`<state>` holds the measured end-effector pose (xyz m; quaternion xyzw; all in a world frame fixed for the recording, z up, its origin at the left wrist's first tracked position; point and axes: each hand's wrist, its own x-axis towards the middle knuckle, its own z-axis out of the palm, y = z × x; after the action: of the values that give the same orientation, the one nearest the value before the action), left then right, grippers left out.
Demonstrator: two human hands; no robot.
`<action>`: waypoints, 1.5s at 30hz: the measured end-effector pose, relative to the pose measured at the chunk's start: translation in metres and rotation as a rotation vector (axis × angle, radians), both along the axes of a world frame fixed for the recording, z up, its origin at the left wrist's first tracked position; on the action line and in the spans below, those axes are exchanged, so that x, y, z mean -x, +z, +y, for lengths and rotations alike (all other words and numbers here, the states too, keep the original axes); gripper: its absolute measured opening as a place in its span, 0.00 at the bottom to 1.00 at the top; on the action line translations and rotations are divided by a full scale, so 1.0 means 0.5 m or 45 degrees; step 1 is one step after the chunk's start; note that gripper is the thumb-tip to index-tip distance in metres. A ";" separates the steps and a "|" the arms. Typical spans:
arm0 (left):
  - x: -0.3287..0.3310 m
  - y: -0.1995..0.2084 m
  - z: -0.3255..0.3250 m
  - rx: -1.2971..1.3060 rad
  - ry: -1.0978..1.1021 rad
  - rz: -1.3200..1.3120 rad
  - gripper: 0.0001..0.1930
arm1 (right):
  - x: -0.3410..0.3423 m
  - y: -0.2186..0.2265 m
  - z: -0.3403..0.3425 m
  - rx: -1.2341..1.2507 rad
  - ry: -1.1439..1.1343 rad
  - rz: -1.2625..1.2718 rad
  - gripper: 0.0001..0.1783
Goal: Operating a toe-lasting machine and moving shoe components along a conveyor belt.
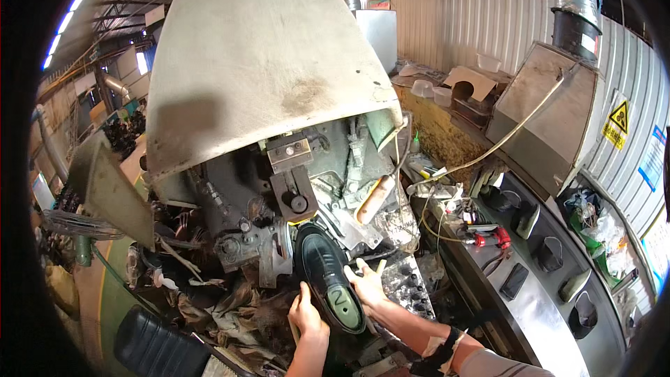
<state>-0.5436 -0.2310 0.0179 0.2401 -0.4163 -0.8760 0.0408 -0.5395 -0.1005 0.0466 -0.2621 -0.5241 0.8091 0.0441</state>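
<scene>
A black shoe upper [317, 258] on a green shoe last [342, 304] lies between my hands, its toe pointing up at the machine's metal clamp parts [283, 255]. My left hand [307, 315] grips the shoe's left side near the heel, fingers curled and partly hidden. From the other side my right hand [366, 285] holds the shoe's right edge, thumb pointing forward. A dark band [440, 352] wraps my right forearm. Above the shoe stands the machine's block-shaped press head [293, 195], under a large pale hood [265, 49].
On the right, a conveyor [537, 314] carries several shoe pieces [549, 253] and a phone [514, 281]. A red-handled tool [492, 239] lies near its edge. A wooden-looking handle [375, 199] sticks out beside the clamps. A black padded seat [157, 345] is at lower left.
</scene>
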 end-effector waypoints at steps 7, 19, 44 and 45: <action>0.012 0.015 0.012 0.020 -0.013 -0.071 0.15 | 0.033 -0.066 0.011 0.344 -0.020 0.021 0.44; 0.039 -0.125 0.019 0.349 0.143 0.025 0.16 | 0.042 -0.117 0.014 0.494 0.025 0.224 0.48; 0.045 -0.139 0.051 0.343 0.255 0.035 0.17 | 0.049 -0.148 0.011 0.428 -0.055 0.298 0.52; 0.047 -0.150 0.045 0.274 0.241 0.054 0.17 | 0.044 -0.148 0.006 0.434 -0.053 0.294 0.52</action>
<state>-0.5669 -0.2083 -0.0572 0.2541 -0.4822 -0.8234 0.1575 -0.5614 -0.0972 -0.0274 -0.1819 -0.3655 0.9097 0.0757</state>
